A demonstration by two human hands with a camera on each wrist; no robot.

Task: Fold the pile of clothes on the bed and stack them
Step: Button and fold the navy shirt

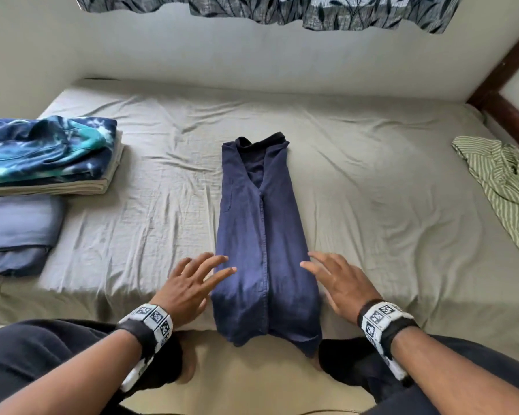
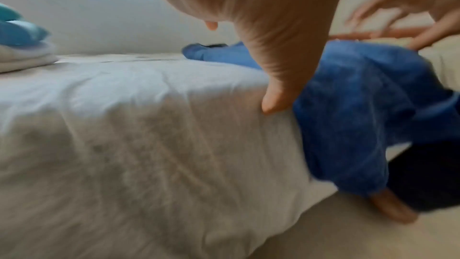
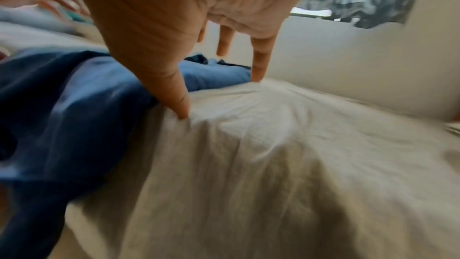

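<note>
A navy shirt (image 1: 261, 235) lies lengthwise in the middle of the bed (image 1: 372, 190), both sides folded in to a narrow strip, its lower end hanging over the front edge. My left hand (image 1: 192, 283) hovers with spread, straight fingers at the strip's left edge; my right hand (image 1: 339, 280) does the same at its right edge. Neither holds cloth. In the wrist views the navy shirt (image 2: 348, 105) (image 3: 62, 109) shows blurred beside each thumb. A folded stack (image 1: 48, 157) topped by a tie-dye garment sits at the far left. A green striped shirt (image 1: 504, 187) lies unfolded at the right.
A folded blue item (image 1: 18, 232) lies in front of the stack at the left edge. Behind the bed are a pale wall and a leaf-print curtain (image 1: 267, 7). A dark wooden frame (image 1: 510, 94) stands at the right corner. My knees are below the bed's front edge.
</note>
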